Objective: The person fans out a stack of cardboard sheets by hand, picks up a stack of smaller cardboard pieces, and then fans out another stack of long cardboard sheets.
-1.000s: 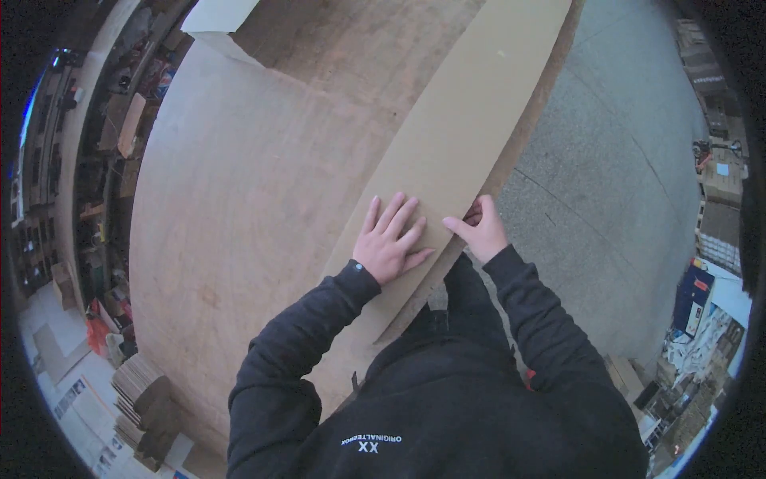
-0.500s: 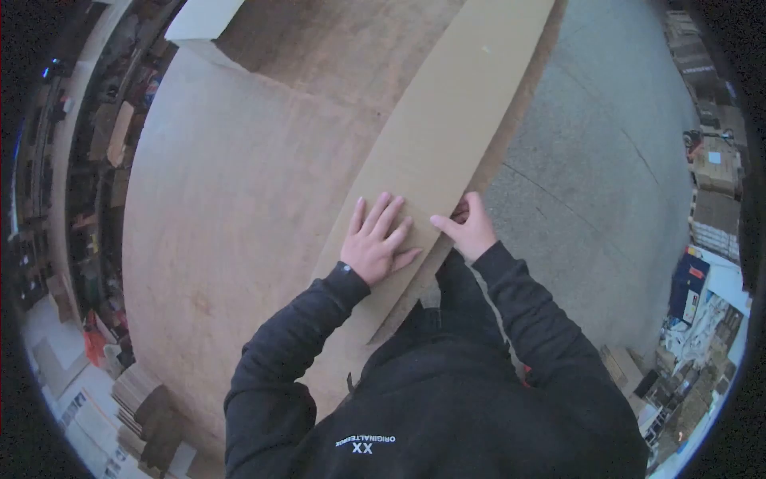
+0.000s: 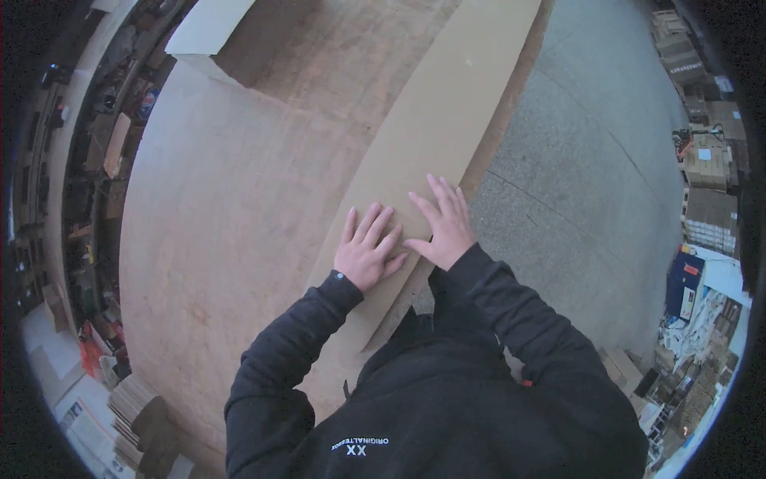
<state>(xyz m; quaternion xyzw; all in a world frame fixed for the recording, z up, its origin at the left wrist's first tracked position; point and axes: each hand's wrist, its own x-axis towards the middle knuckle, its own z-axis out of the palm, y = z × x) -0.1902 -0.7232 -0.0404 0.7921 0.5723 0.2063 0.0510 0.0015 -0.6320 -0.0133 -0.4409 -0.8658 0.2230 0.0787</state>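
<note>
A long strip of brown cardboard point(image 3: 447, 104) lies slantwise along the right edge of a wooden table point(image 3: 215, 215), its near end close to my body. My left hand point(image 3: 365, 251) rests flat on the cardboard with its fingers spread. Beside it, my right hand point(image 3: 444, 223) is over the cardboard's right edge, fingers stretched and apart, palm down. Both thumbs point toward each other with a small gap between them. Under the right edge of the strip a darker brown layer shows.
A white-topped box-like piece point(image 3: 209, 30) stands at the table's far left. Grey concrete floor point(image 3: 582, 176) lies to the right. Stacked cartons point(image 3: 710, 215) line the far right, shelves with assorted goods point(image 3: 104, 136) the left. Stacked cardboard pieces point(image 3: 137, 411) sit at lower left.
My right hand has let go of the cardboard's right edge, opened, and moved left onto the strip. My left hand stays flat on it, shifted only slightly.
</note>
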